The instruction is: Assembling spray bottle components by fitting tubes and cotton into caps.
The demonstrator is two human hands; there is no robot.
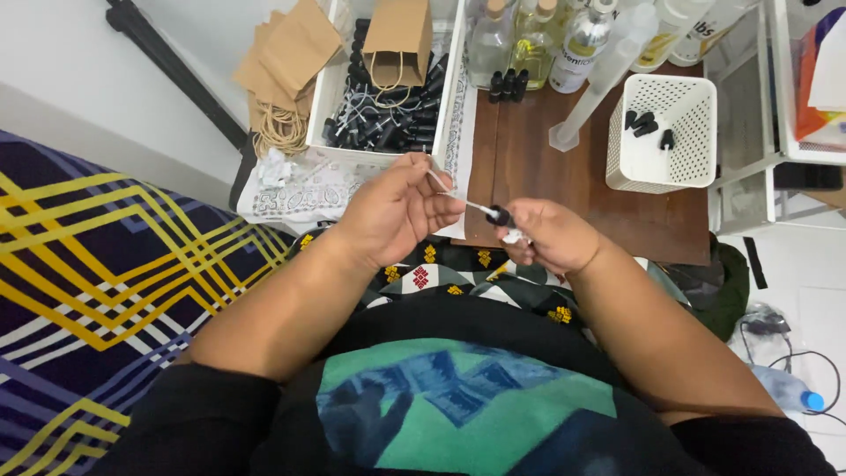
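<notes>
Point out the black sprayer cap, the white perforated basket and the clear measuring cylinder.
black sprayer cap (500, 215), head view, on its black top.
white perforated basket (656, 169), head view, on its front wall.
clear measuring cylinder (592, 86), head view, mid-tube.

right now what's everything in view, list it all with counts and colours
brown paper bags: several, brown, top left; one more stands in the tray
white plastic tray: one, holds many black spray caps
clear glass bottles: several, top centre of the brown wooden table
small black vials: three, before the bottles
clear plastic cylinder: one, tilted
white perforated basket: one, a few black caps inside
patterned blanket: one, navy and yellow, left
left hand: grip on a thin white tube
right hand: grip on a small black cap
</notes>
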